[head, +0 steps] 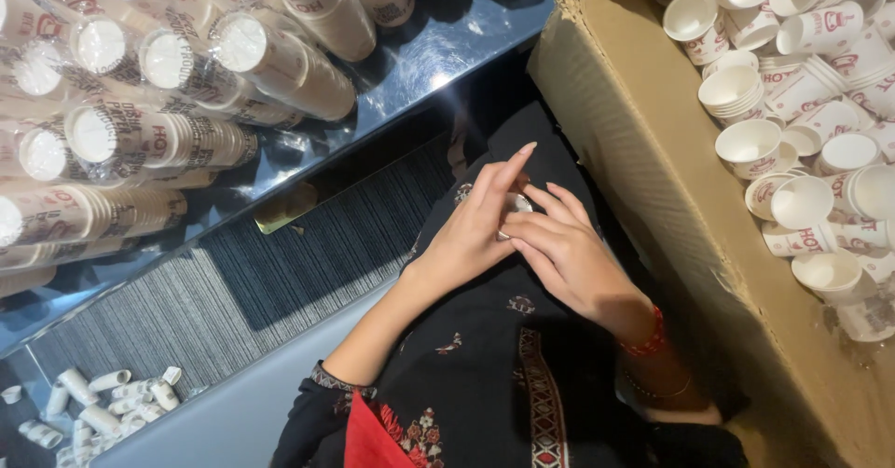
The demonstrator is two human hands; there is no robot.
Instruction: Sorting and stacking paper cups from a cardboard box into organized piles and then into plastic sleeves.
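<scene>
White paper cup (pixel 516 209) sits pinched between the fingertips of both the left hand (pixel 466 230) and right hand (pixel 569 258); best kept lightly gripped, lest its thin rim crumple.

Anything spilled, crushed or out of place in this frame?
Yes: small crumpled paper cups lie scattered at lower left, apart from the wrapped cup stacks. Cups in the cardboard box are jumbled. Both hands hold one small cup.
</scene>
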